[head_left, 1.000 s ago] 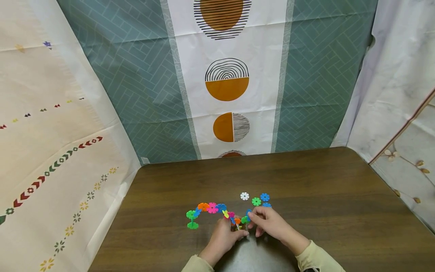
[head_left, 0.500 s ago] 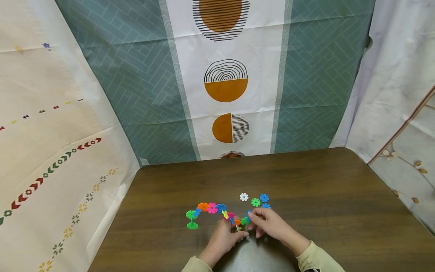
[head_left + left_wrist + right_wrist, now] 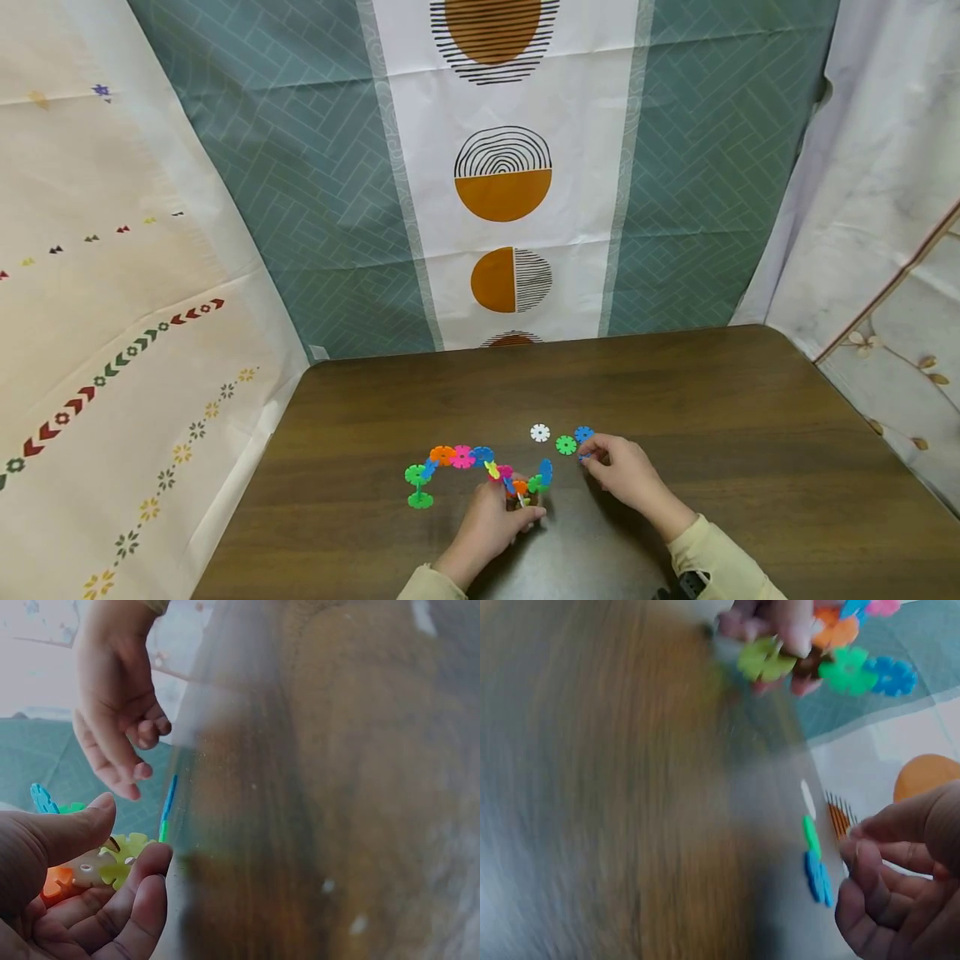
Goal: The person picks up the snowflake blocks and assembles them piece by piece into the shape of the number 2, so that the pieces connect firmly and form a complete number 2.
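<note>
My left hand (image 3: 491,518) pinches one end of a chain of interlocking snowflake discs (image 3: 462,457). In the left wrist view, a yellow disc (image 3: 126,859) and an orange one (image 3: 58,883) sit between its thumb and fingers. A green disc (image 3: 847,670) with a blue disc (image 3: 892,676) attached juts out past the thumb. The chain arcs leftward to two green discs (image 3: 421,500) at its far end. My right hand (image 3: 626,475) hovers with bent fingers over a loose blue disc (image 3: 584,457), fingertips right at it and mostly covering it; nothing shows in its grasp.
Loose on the brown table (image 3: 360,408), beyond the hands, lie a white disc (image 3: 540,432), a green disc (image 3: 566,445) and another blue disc (image 3: 583,434). Patterned cloths (image 3: 322,183) hang behind the table and along both sides.
My right hand has let go of the blue disc on the chain's end and moved right and away to the loose discs. The left hand keeps its hold; the chain has shifted slightly left.
</note>
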`<state>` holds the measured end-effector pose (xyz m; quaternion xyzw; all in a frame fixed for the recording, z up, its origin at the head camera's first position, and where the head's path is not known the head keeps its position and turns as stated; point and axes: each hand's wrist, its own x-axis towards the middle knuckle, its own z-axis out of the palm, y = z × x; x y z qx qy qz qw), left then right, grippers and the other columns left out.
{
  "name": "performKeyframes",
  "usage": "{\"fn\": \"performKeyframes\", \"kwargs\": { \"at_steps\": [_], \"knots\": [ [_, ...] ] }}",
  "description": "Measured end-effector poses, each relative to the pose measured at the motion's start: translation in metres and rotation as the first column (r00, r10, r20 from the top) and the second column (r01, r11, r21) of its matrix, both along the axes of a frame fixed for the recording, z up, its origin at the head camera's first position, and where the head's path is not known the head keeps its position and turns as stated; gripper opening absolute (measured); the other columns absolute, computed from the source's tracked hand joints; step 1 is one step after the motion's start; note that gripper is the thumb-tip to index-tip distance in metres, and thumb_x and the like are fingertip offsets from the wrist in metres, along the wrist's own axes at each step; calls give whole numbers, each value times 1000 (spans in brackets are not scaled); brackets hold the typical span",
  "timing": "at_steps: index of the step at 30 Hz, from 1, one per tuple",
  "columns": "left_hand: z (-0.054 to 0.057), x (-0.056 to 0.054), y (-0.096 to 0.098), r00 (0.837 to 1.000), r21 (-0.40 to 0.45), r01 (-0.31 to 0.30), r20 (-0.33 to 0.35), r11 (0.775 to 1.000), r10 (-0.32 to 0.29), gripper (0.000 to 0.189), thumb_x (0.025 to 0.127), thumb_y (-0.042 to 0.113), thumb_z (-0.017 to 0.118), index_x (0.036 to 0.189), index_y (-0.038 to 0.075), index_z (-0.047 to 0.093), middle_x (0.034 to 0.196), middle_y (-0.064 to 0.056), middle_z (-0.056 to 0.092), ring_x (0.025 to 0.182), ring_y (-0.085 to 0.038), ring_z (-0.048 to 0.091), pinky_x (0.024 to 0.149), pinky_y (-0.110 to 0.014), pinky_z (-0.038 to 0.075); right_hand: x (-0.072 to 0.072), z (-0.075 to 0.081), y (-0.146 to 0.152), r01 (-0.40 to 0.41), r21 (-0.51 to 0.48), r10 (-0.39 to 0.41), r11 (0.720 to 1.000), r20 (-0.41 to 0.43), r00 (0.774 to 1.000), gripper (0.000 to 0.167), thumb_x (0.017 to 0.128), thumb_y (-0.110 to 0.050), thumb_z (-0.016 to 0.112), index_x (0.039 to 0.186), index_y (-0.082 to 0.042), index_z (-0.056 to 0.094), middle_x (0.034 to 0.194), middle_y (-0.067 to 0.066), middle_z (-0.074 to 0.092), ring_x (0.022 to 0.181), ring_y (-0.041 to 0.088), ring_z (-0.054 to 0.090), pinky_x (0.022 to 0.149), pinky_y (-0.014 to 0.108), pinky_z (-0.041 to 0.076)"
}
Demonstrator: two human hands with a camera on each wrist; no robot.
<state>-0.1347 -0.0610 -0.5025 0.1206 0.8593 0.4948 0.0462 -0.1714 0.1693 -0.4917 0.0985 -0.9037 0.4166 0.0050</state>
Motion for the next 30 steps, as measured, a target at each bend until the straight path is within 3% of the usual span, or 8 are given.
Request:
{"fn": "performKeyframes", "kwargs": {
  "at_steps": [4, 10, 14, 22, 25, 30],
  "knots": [
    [2, 2, -1, 1000, 6, 1, 11, 1000, -2, 20, 79, 18, 82, 93, 11, 69, 56, 8, 59, 48, -4, 53, 51, -22, 46, -3, -3, 3, 83, 177, -67, 981, -94, 993, 15, 80, -4, 76, 91, -11, 68, 74, -4, 55, 69, 13, 48, 63, 33, 42],
    [4, 4, -1, 1000, 16, 4, 24, 1000, -5, 23, 80, 18, 81, 97, 10, 68, 56, 8, 60, 47, -4, 53, 48, -23, 47, -4, -7, 4, 74, 267, -56, 961, -75, 996, 26, 81, -12, 79, 104, -10, 67, 77, 0, 56, 70, 14, 51, 58, 32, 43],
    [3, 4, -1, 1000, 5, 4, 10, 1000, -4, 24, 80, 20, 82, 98, 11, 68, 57, 10, 60, 48, -3, 55, 50, -22, 47, -3, -9, 2, 70, 300, -54, 951, -63, 997, 25, 81, -13, 80, 100, -12, 65, 78, 0, 55, 70, 14, 51, 56, 32, 42],
    [7, 4, -2, 1000, 2, -3, -12, 1000, 3, 30, 80, 22, 82, 102, 9, 66, 60, 8, 61, 43, -6, 54, 51, -23, 48, 0, -8, 2, 83, 295, -69, 952, -58, 996, 34, 77, -12, 83, 88, -14, 51, 75, -1, 49, 64, 16, 44, 54, 31, 35],
    [7, 4, -2, 999, -32, -11, -41, 999, 9, 32, 79, 25, 83, 102, 11, 66, 70, 8, 64, 52, -3, 55, 58, -24, 49, 2, -5, 2, 89, 271, -78, 959, -50, 996, 33, 78, -11, 82, 87, -14, 50, 73, -2, 49, 62, 15, 43, 55, 31, 35],
    [7, 6, -2, 997, -79, -21, -80, 997, 15, 34, 78, 29, 83, 103, 13, 67, 81, 9, 65, 67, -2, 56, 67, -25, 49, 10, 3, -2, 71, 175, -71, 982, -7, 997, 19, 83, -6, 76, 93, -11, 60, 72, -5, 57, 53, 10, 51, 54, 28, 43]
  ]
}}
